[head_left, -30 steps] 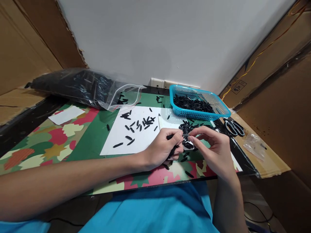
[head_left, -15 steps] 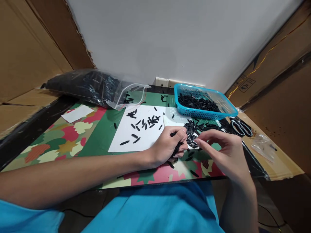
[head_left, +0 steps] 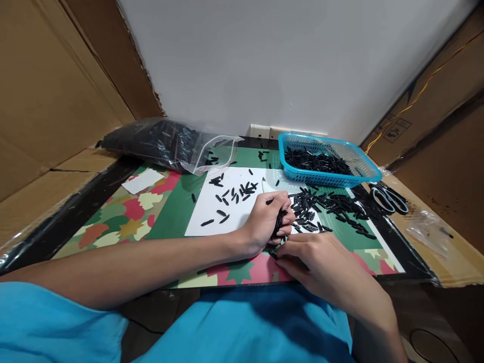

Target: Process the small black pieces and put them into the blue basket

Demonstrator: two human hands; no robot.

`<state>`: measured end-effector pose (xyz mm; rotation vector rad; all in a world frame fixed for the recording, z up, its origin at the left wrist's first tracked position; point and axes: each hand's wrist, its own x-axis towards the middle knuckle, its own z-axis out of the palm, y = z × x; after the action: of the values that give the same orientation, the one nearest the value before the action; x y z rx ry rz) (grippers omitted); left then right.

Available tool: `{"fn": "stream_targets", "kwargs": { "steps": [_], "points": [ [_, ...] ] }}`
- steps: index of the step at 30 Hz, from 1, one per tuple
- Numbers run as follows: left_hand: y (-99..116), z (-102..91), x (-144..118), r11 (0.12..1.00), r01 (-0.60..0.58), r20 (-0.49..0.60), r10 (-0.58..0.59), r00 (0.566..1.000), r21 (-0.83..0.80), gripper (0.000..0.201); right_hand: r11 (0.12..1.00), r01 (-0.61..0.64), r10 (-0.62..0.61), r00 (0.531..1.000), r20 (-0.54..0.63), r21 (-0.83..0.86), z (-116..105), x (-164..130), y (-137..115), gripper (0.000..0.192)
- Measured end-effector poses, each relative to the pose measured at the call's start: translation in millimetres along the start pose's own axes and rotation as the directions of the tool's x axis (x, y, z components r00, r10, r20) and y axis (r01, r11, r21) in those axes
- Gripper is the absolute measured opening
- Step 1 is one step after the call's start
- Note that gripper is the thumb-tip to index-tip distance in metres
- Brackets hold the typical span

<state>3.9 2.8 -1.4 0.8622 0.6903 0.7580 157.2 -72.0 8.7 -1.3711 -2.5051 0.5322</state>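
Observation:
My left hand (head_left: pixel 264 224) is closed around a bunch of small, slim black pieces (head_left: pixel 279 225), which show between the thumb and curled fingers. Just below and to its right, the thumb and fingertips of my right hand (head_left: pixel 321 257) pinch at a single black piece (head_left: pixel 273 255) near the table's front. A loose pile of the same pieces (head_left: pixel 306 201) spreads over the paper and green mat behind the right hand. More of them lie scattered on the white sheet (head_left: pixel 198 217) to the left. What kind of article they are cannot be made out.
A blue plastic basket (head_left: pixel 333 179) with more black pieces stands at the back right. Black-and-white scissors (head_left: pixel 389 199) and a small clear bag (head_left: pixel 431 234) lie to its right. At the back left rests a large zip bag (head_left: pixel 151 143) of black contents, near a white paper scrap (head_left: pixel 142 181).
My right hand has moved left and down from the pile to beside my left fist. The left hand stays closed on its bunch. The whole view has shifted slightly.

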Motion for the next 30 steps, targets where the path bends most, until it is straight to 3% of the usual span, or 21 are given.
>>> {"fn": "stream_targets", "kwargs": {
  "steps": [3, 6, 10, 12, 23, 27, 30],
  "points": [
    [1, 0.3, 0, 1.0, 0.011, -0.014, -0.011, 1.0, -0.008, 0.037, 0.999, 0.041, -0.041, 0.999, -0.017, 0.008, -1, -2, 0, 0.02],
    [1, -0.2, 0, 1.0, 0.013, 0.001, -0.013, 1.0, 0.005, 0.039, 0.993, 0.089, -0.077, 0.986, -0.15, 0.073, -7, -8, 6, 0.017],
    [0, -0.7, -1, 0.998, 0.033, 0.023, -0.034, 0.999, 0.057, 0.043, 0.983, 0.13, -0.055, 0.885, -0.463, 0.132, -16, -13, 13, 0.01],
    [0, -0.5, -2, 0.996, 0.049, 0.029, -0.051, 0.998, 0.076, 0.043, 0.983, 0.122, -0.029, 0.84, -0.542, 0.136, -16, -12, 14, 0.01],
    [0, -1.4, -2, 0.99, 0.06, 0.084, -0.071, 0.994, 0.126, 0.04, 0.994, 0.11, -0.101, 0.827, -0.554, -0.018, -4, 0, 17, 0.014],
    [2, -0.8, -2, 0.992, 0.076, 0.066, -0.084, 0.994, 0.103, 0.04, 0.995, 0.09, -0.091, 0.794, -0.601, -0.031, -2, 2, 16, 0.015],
    [5, -0.4, -2, 0.99, 0.119, 0.06, -0.124, 0.99, 0.077, 0.037, 0.998, 0.05, -0.015, 0.754, -0.657, 0.034, -4, 2, 18, 0.013]
  ]
}}
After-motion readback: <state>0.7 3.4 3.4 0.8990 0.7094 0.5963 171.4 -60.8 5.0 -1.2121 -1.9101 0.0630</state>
